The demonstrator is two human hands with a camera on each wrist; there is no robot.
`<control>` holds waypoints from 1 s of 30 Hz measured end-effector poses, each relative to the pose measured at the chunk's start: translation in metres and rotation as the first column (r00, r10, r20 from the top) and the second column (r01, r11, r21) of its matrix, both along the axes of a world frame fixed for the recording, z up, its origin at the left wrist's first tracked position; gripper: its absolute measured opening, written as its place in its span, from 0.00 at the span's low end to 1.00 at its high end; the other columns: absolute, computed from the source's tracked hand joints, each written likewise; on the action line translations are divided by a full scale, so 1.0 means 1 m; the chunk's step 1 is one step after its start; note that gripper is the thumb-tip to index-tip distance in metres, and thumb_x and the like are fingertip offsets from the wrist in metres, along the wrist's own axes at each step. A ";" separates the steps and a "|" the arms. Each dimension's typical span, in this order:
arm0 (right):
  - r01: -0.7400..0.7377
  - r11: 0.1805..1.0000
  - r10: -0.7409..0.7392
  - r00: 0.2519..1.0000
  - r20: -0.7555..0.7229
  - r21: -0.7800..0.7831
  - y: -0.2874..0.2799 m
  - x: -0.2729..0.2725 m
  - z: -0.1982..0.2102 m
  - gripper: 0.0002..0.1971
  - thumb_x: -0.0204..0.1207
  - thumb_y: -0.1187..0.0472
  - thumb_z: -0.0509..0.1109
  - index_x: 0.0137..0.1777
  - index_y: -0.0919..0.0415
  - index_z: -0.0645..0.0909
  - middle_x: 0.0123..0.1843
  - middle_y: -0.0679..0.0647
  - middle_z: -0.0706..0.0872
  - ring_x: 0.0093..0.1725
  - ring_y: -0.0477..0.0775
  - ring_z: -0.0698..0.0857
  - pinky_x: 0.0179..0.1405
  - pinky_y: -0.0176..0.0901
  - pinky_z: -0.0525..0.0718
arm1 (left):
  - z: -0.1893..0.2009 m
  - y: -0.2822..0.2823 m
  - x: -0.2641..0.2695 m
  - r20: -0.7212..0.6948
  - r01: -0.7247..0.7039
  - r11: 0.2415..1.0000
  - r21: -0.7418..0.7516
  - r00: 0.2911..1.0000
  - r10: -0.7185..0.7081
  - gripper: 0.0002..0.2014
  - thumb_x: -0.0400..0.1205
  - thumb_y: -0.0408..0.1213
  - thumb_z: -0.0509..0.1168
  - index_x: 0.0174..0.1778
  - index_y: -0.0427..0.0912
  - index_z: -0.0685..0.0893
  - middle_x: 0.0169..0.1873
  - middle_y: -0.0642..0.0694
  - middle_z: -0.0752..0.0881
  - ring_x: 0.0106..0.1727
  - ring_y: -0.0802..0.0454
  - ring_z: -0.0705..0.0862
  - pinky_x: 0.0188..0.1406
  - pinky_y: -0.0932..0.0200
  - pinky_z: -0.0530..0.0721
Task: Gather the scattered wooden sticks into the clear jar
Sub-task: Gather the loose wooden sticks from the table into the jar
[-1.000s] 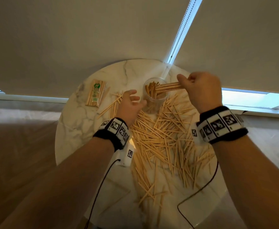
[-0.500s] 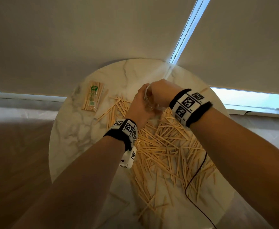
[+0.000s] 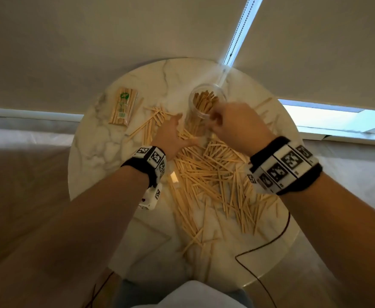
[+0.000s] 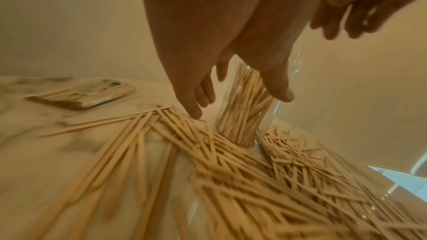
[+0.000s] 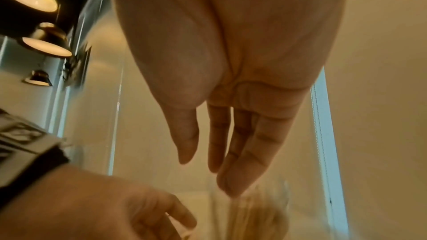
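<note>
Now our right hand [image 3: 237,127] is empty: the bundle of sticks it carried to the rim a second ago stands inside the clear jar [image 3: 206,101] with the rest, and the hand has drawn back to the near right of the mouth. In the right wrist view its fingers [image 5: 245,152] hang straight and loose above the jar's blurred opening, pinching nothing. So we judge one more load delivered, with far more to go.

Our left hand [image 3: 173,134] has let go of the jar it steadied half a second ago. It lies spread wide, just to the left of the glass wall; in the left wrist view its fingertips [image 4: 194,112] reach down to the far end of the pile and the thumb passes in front of the jar. Whether skin touches glass, we cannot tell.

The jar stands upright at the far side of the round marble table [image 3: 97,156], about half packed. The scattered wooden sticks [image 3: 215,181] cover the middle and near right of the top, some against the jar's foot. A wrapped packet of sticks [image 3: 124,107] lies apart at the far left.
</note>
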State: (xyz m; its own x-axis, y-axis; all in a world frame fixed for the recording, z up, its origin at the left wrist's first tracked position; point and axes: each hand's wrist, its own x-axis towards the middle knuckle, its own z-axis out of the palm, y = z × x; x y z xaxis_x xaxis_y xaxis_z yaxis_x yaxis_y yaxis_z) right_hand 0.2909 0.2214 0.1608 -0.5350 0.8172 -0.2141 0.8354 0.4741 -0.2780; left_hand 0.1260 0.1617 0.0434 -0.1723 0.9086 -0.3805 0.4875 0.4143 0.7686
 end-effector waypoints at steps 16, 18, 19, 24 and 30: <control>0.121 0.800 0.221 0.851 0.476 -0.588 -0.245 0.083 -0.156 0.31 0.74 0.27 0.66 0.43 0.59 0.80 0.37 0.51 0.80 0.39 0.52 0.81 0.41 0.43 0.79 | -0.065 -0.255 -0.023 -0.503 0.456 0.826 -0.332 0.655 -0.564 0.22 0.81 0.57 0.66 0.65 0.47 0.80 0.60 0.43 0.79 0.59 0.38 0.81 0.56 0.43 0.81; 0.182 0.812 0.121 0.877 0.466 -0.555 -0.250 0.082 -0.162 0.25 0.76 0.32 0.69 0.44 0.57 0.81 0.35 0.49 0.79 0.38 0.50 0.80 0.39 0.42 0.75 | -0.073 -0.253 -0.020 -0.539 0.412 0.886 -0.210 0.708 -0.457 0.18 0.85 0.51 0.57 0.56 0.42 0.82 0.51 0.41 0.82 0.48 0.36 0.83 0.43 0.42 0.84; 0.231 0.810 0.048 0.890 0.453 -0.539 -0.251 0.082 -0.165 0.22 0.77 0.36 0.70 0.42 0.57 0.80 0.34 0.48 0.79 0.36 0.49 0.79 0.37 0.41 0.75 | -0.077 -0.251 -0.016 -0.528 0.374 0.912 -0.169 0.747 -0.404 0.17 0.86 0.49 0.55 0.54 0.39 0.82 0.49 0.40 0.82 0.47 0.37 0.83 0.40 0.42 0.84; 0.368 0.824 -0.236 0.914 0.330 -0.431 -0.248 0.062 -0.167 0.09 0.84 0.57 0.65 0.43 0.61 0.79 0.41 0.55 0.85 0.42 0.58 0.86 0.32 0.42 0.78 | -0.078 -0.230 0.014 -0.396 0.166 0.974 -0.151 0.893 -0.214 0.13 0.90 0.40 0.59 0.59 0.32 0.79 0.56 0.33 0.80 0.51 0.34 0.82 0.48 0.40 0.81; 0.441 0.813 -0.410 0.897 0.164 -0.379 -0.226 0.021 -0.169 0.10 0.83 0.54 0.68 0.51 0.60 0.84 0.44 0.56 0.89 0.44 0.58 0.88 0.48 0.53 0.90 | -0.069 -0.202 0.050 -0.255 -0.031 0.990 -0.141 0.967 -0.005 0.25 0.87 0.54 0.64 0.65 0.34 0.77 0.60 0.38 0.79 0.56 0.40 0.82 0.55 0.48 0.80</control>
State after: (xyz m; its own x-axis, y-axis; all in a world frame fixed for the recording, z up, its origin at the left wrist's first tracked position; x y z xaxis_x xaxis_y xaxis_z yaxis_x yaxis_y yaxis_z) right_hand 0.3115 -0.0046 -0.0086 -0.1242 0.7961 -0.5923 0.9524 -0.0718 -0.2962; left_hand 0.1761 -0.0407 -0.0255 -0.2914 0.8451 -0.4482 0.6525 0.5182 0.5529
